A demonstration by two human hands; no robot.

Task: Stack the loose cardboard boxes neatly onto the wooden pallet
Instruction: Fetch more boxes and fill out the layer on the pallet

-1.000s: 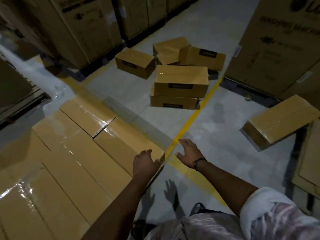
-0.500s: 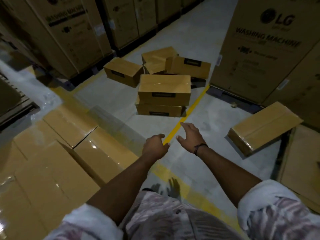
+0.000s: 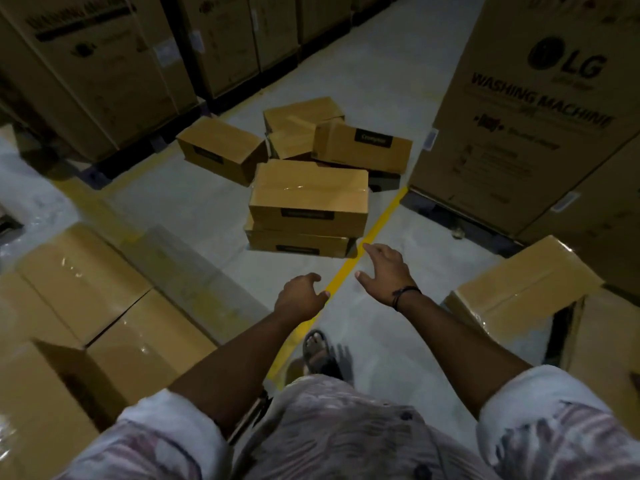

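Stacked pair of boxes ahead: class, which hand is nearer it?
Right. The right hand nearly reaches the stacked pair at its right corner; the left hand is farther back.

**Boxes ahead, stacks either side**

Ahead of me on the floor (image 3: 214, 202), the upper box (image 3: 308, 195) lies on the lower box (image 3: 299, 245), with a cluster of boxes (image 3: 362, 147) behind them. The wrapped stack (image 3: 86, 289) sits to my left and a tilted box (image 3: 519, 289) to my right, with the washing machine carton (image 3: 536, 116) behind it. The floor line (image 3: 381, 220) runs between my left hand (image 3: 301, 294) and right hand (image 3: 384, 271).
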